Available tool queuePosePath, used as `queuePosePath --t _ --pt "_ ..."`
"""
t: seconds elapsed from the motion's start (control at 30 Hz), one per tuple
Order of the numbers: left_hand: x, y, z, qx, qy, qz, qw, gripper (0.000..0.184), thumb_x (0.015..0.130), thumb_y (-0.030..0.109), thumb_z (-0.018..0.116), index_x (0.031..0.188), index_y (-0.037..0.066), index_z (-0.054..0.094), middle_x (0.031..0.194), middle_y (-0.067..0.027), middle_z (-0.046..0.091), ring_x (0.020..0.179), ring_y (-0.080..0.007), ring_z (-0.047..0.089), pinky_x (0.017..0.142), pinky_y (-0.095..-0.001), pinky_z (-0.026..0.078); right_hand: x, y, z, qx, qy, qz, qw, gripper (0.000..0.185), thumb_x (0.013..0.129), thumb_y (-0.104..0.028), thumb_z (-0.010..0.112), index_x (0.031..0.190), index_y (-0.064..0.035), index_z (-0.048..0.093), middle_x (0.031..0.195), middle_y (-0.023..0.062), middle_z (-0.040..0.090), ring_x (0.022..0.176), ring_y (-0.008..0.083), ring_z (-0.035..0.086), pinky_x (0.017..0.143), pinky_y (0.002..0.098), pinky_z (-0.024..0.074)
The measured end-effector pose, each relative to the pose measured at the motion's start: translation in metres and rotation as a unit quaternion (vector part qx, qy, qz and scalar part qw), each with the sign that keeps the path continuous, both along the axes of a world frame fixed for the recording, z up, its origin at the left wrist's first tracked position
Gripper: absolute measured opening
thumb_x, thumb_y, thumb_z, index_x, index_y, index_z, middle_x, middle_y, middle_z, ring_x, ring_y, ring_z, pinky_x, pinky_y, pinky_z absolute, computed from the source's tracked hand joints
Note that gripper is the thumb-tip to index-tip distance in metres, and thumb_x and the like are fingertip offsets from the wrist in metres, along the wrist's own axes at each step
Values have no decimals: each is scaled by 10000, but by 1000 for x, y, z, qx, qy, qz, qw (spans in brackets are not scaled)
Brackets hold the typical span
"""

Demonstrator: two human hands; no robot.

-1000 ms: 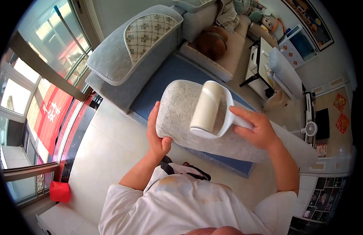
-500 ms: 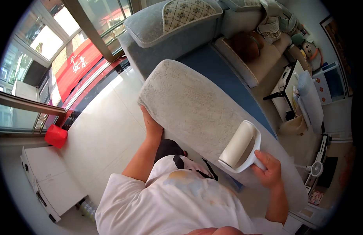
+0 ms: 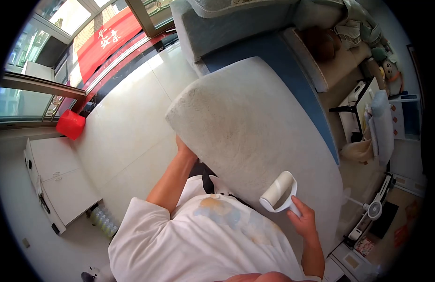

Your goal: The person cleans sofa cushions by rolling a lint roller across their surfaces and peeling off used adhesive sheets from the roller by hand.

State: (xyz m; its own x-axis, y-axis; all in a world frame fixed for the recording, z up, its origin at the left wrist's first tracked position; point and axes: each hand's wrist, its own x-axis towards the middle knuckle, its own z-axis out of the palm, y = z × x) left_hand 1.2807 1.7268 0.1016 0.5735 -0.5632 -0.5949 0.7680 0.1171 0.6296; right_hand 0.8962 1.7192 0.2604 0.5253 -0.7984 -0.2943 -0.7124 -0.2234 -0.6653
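A long, light grey sofa cushion slants across the view in front of me. My left hand holds its near-left edge from below, with the fingers hidden under the cushion. In my right hand is the short handle of a lint roller, with the fingers wrapped round it. The roller has a white sticky-paper drum in a white frame and is over the cushion's near part; I cannot tell whether it touches the fabric.
Beyond the cushion stands the sofa, with its blue base exposed. At left are a red bin and a white cabinet. A small fan and a white table are on the right.
The cushion has tipped and its far end looks broader. My left hand has slid further under its edge. My right hand and the lint roller have moved left and closer to my body.
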Motion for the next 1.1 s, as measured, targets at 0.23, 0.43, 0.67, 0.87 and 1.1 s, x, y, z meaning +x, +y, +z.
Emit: queuePosePath --t 0.23,0.43,0.67,0.87,1.1 --pt "23 43 -88 -71 226 -19 971 399 920 320 420 1194 47 516 1130 -135 589 979 -293 592 822 -469 506 82 9 -71 69 81 82 991 429 820 -222 624 1240 -231 538 892 116 627 783 287 615 689 347 491" --pt "29 52 -156 -117 254 -27 960 394 921 310 433 1188 36 530 1112 -137 599 974 -276 596 822 -455 508 141 31 -148 11 74 94 993 467 817 -241 623 1268 -259 506 846 93 602 755 298 597 651 380 487" --pt "44 22 -237 -90 304 -34 948 389 920 309 395 1123 21 560 1070 -144 617 920 -297 610 815 -462 506 200 1 -184 -59 17 71 996 534 815 -191 623 1311 -277 443 841 95 584 748 311 588 637 400 485" --pt "56 17 -306 -45 282 6 958 373 890 318 461 1088 19 561 1001 -142 619 859 -294 617 762 -444 521 264 -55 -218 -16 51 122 991 535 829 -182 605 1325 -261 420 959 145 616 840 334 605 695 390 485" --pt "63 17 -321 70 255 -1 964 359 882 328 479 1081 47 577 977 -127 622 826 -264 617 668 -384 506 323 -72 -262 -24 22 171 985 548 831 -234 591 1340 -284 395 983 138 614 880 327 596 733 411 480"
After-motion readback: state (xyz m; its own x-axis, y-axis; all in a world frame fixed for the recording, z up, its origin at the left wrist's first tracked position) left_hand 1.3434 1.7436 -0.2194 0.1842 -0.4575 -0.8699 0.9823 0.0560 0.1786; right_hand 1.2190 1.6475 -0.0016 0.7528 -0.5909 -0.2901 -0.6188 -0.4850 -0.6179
